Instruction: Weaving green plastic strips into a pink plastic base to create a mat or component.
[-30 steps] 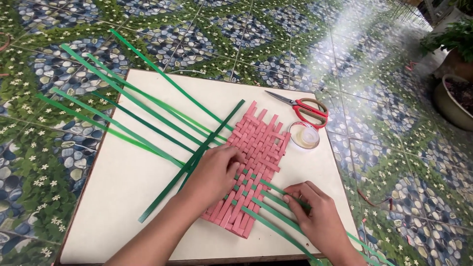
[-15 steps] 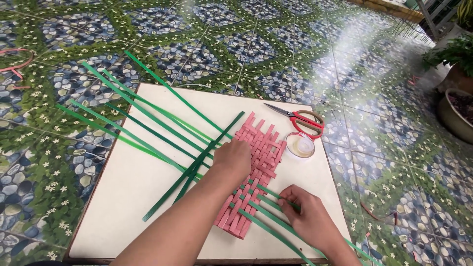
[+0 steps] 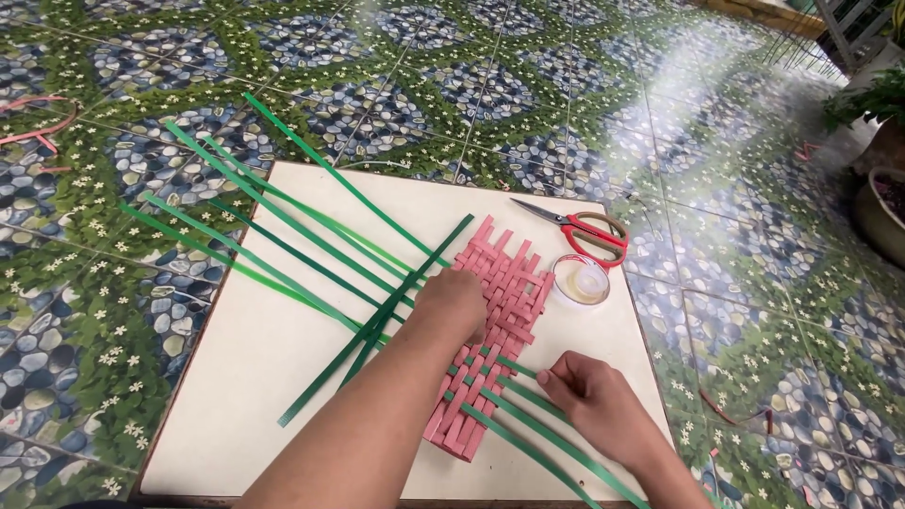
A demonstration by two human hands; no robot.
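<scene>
A pink woven mat of paper strips (image 3: pixel 504 292) lies on a white board (image 3: pixel 245 358). Several long green strips (image 3: pixel 283 236) run from the upper left across the board and through the weave, coming out at the lower right. My left hand (image 3: pixel 452 306) presses flat on the mat's left side where the green strips enter. My right hand (image 3: pixel 589 401) sits at the mat's lower right edge, its fingertips pinching a green strip (image 3: pixel 514 368) that exits the weave.
Red-handled scissors (image 3: pixel 589 229) and a clear tape roll (image 3: pixel 581 280) lie at the board's right. The board rests on a patterned tile floor (image 3: pixel 735 311). A plant pot (image 3: pixel 881 212) stands at far right. Pink scraps (image 3: pixel 38 132) lie at far left.
My left hand slid up and left along the mat. My right hand moved in toward the mat's edge and took a green strip in its fingertips. The view shifted slightly.
</scene>
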